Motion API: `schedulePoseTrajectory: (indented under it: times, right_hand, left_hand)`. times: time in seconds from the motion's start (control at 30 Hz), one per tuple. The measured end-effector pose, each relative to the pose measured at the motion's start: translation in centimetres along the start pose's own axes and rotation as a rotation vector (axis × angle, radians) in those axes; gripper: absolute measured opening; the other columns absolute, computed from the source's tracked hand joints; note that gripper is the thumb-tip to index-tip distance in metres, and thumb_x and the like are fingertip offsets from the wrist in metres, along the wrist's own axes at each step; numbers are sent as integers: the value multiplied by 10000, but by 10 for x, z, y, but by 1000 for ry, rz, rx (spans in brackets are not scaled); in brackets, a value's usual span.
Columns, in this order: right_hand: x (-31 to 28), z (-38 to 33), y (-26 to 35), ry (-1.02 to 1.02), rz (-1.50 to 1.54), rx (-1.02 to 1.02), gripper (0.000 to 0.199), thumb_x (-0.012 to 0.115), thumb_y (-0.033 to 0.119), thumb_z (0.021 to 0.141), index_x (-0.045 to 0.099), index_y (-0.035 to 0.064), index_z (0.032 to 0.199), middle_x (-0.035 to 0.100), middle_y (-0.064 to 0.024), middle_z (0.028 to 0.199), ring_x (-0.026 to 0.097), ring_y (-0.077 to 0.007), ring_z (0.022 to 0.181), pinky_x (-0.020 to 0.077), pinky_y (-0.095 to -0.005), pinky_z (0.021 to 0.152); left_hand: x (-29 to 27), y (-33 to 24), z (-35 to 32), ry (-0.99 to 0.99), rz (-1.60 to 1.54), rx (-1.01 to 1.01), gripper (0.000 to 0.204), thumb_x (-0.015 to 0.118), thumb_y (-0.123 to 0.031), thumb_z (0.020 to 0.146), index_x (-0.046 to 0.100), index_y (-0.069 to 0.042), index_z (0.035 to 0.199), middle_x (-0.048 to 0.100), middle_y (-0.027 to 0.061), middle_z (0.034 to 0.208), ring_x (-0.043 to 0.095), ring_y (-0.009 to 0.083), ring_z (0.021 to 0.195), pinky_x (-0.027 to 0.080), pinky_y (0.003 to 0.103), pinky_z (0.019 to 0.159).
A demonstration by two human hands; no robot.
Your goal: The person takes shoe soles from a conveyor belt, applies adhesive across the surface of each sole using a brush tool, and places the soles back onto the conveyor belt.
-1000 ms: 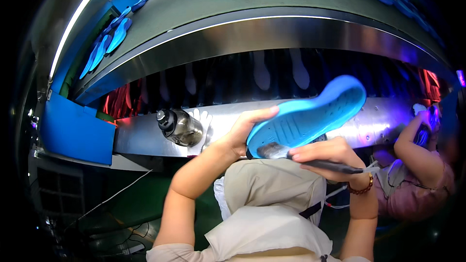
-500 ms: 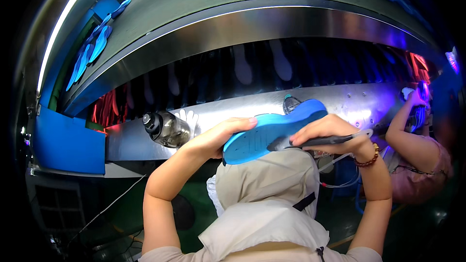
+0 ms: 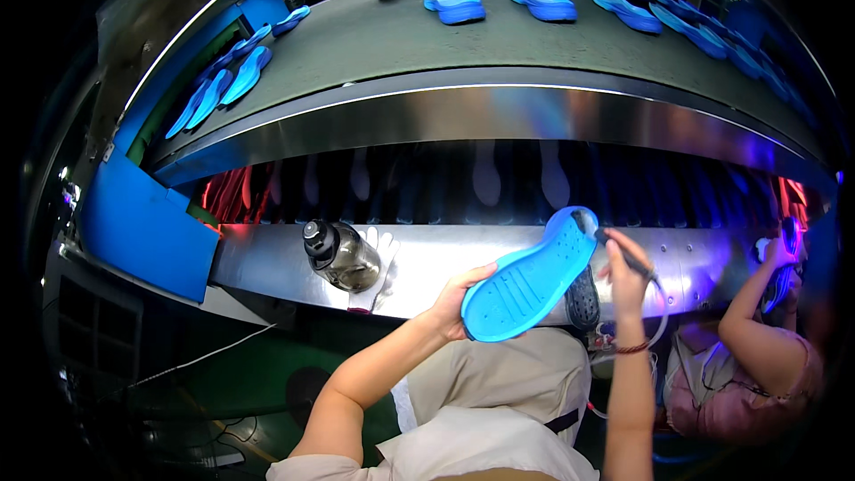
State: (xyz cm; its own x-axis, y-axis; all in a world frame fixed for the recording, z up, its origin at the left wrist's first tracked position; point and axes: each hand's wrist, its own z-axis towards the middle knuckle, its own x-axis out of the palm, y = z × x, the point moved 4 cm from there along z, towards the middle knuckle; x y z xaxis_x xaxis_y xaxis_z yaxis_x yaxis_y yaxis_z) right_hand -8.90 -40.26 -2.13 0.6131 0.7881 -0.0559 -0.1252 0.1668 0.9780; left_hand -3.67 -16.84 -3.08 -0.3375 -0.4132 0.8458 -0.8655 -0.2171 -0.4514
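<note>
1. Here, in the head view, my left hand grips the heel of a blue shoe sole, raised above the steel ledge.
2. My right hand clasps a dark brush touching the sole's toe; a water bottle stands well apart.

Steel-edged conveyor belt, green floor

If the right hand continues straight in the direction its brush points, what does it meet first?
Most likely the blue shoe sole: the brush in the right hand points up-left at the sole's far rim, seemingly touching it already, though depth is unclear.
</note>
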Motion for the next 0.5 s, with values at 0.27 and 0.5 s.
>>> schedulePoseTrajectory:
  times: [0.27,0.5]
  right_hand:
    - [-3,-74,6,397,683,127,240,561,96,827,586,-89,978,607,-281,975,514,-137,421,423,-212,404]
    - [-14,-79,-35,173,714,329,235,543,83,849,578,-77,1018,614,-246,988,527,-128,480,435,-204,454]
  left_hand:
    - [22,-89,-84,-179,382,723,669,363,-419,849,326,67,1307,478,252,1220,540,410,1024,468,548,828]
    - [34,-282,-87,437,-115,1047,608,313,-396,898,277,24,1336,299,216,1378,294,397,1262,218,595,1024]
